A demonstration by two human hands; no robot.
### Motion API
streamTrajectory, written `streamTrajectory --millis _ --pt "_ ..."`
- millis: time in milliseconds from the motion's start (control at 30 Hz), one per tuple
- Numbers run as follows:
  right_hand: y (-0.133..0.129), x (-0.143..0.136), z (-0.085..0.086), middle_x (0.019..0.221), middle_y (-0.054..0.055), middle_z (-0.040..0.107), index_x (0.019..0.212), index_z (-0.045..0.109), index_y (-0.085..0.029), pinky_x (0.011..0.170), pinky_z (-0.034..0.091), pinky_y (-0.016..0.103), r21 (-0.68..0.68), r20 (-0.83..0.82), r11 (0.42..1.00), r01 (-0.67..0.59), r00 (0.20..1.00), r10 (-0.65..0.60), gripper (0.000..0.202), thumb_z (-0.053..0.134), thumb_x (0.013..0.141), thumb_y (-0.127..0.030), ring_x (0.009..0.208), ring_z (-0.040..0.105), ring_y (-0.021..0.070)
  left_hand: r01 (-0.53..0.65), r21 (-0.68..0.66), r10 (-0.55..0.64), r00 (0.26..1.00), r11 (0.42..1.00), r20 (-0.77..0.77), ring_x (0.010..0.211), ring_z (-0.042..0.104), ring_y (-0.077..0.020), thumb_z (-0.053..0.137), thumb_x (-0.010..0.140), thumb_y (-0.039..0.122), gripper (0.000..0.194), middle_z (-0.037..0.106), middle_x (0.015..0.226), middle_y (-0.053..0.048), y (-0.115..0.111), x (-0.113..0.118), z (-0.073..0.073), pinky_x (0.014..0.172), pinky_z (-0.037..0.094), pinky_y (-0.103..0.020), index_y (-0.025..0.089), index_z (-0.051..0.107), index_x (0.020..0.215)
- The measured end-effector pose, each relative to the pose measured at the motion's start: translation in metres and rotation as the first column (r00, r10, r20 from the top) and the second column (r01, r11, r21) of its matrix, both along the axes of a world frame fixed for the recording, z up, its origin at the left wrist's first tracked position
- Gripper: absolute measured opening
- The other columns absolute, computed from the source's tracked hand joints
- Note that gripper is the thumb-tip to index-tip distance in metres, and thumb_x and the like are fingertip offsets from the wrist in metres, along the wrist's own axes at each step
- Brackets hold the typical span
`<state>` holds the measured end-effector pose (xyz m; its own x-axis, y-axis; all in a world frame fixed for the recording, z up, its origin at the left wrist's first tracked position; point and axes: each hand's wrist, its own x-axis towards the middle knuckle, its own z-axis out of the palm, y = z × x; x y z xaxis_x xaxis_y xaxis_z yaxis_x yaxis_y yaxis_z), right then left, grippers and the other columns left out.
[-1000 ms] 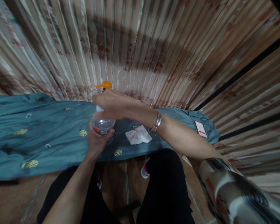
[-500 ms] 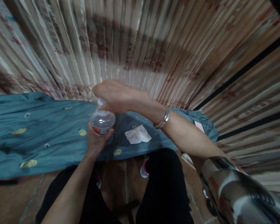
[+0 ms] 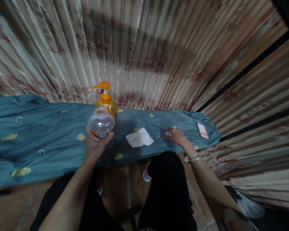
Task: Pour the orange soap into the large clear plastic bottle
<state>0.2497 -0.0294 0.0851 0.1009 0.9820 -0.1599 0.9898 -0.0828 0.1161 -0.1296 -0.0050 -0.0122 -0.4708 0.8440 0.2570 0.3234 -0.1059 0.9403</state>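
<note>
My left hand (image 3: 96, 143) is wrapped round a clear plastic bottle (image 3: 102, 123), which stands upright with its mouth uncovered. Right behind it is an orange pump bottle (image 3: 106, 99), partly hidden by the clear one. My right hand (image 3: 177, 136), with a silver bracelet at the wrist, pinches a small whitish cap (image 3: 168, 133) low over the cloth. Between my two hands a crumpled white tissue (image 3: 139, 138) lies on the teal cloth (image 3: 55, 128).
A pinkish-white card or packet (image 3: 202, 131) lies near the right end of the cloth. Pleated patterned curtains (image 3: 139, 51) hang behind it. My knees are below the front edge, above a tiled floor (image 3: 133, 179).
My right hand has come away from the bottle's mouth, moving right and down with the cap. The orange pump bottle is now in plain view. My left hand keeps its hold.
</note>
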Motion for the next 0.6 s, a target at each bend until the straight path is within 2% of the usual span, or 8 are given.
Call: streamTrajectory --millis 67,133,267,400,500,600 --pt "-0.008 0.023 -0.022 0.116 0.022 0.087 0.126 0.083 -0.015 0.086 0.058 0.033 -0.024 0.03 0.997 0.076 0.997 -0.076 0.024 0.071 0.105 -0.018 0.113 0.085 0.0329 -0.004 -0.013 0.004 1.0 1.0 0.025 0.095 0.076 -0.0306 0.097 0.049 0.054 0.083 0.076 0.106 -0.005 0.0 0.0 0.002 0.09 0.066 -0.051 0.025 0.057 0.115" --pt "-0.013 0.035 -0.038 0.121 0.023 0.087 0.13 0.081 -0.016 0.089 0.059 0.031 -0.033 0.047 0.992 0.121 0.992 -0.119 0.026 0.067 0.109 -0.02 0.119 0.085 0.0319 -0.014 -0.028 0.015 0.999 1.0 0.037 0.096 0.075 -0.0316 0.097 0.046 0.053 0.084 0.075 0.105 -0.005 -0.001 0.0 0.004 0.094 0.065 -0.054 0.025 0.056 0.114" --pt "-0.016 0.041 -0.056 0.126 0.023 0.086 0.136 0.077 -0.013 0.094 0.061 0.03 -0.045 0.063 0.985 0.166 0.985 -0.163 0.029 0.066 0.112 -0.024 0.122 0.084 0.0311 -0.014 -0.055 0.016 0.999 0.998 0.035 0.092 0.075 -0.0312 0.096 0.048 0.05 0.079 0.073 0.098 -0.003 -0.004 -0.001 0.007 0.09 0.065 -0.052 0.025 0.056 0.111" --pt "-0.015 0.04 -0.058 0.128 0.026 0.084 0.134 0.077 -0.011 0.098 0.062 0.034 -0.039 0.065 0.987 0.153 0.986 -0.151 0.029 0.067 0.11 -0.023 0.124 0.084 0.033 0.006 -0.061 -0.004 0.999 0.998 0.04 0.091 0.077 -0.0306 0.095 0.052 0.048 0.078 0.074 0.101 -0.003 -0.006 -0.001 0.007 0.084 0.066 -0.047 0.025 0.056 0.115" --pt "-0.012 0.035 -0.051 0.124 0.031 0.083 0.133 0.077 -0.006 0.102 0.063 0.04 -0.019 0.066 0.991 0.136 0.989 -0.134 0.031 0.069 0.109 -0.024 0.123 0.084 0.0368 0.001 -0.061 0.002 0.999 0.998 0.038 0.099 0.078 -0.0324 0.095 0.052 0.049 0.079 0.076 0.106 -0.005 -0.006 -0.001 0.005 0.091 0.065 -0.05 0.025 0.057 0.116" --pt "-0.002 0.019 -0.04 0.131 0.033 0.081 0.144 0.071 -0.003 0.109 0.061 0.042 0.027 0.036 0.996 0.08 0.996 -0.08 0.039 0.062 0.113 -0.026 0.13 0.081 0.0367 0.0 -0.058 0.002 0.999 0.998 0.036 0.1 0.078 -0.0324 0.096 0.052 0.052 0.08 0.077 0.108 -0.006 -0.005 -0.001 0.002 0.093 0.065 -0.051 0.026 0.058 0.117"
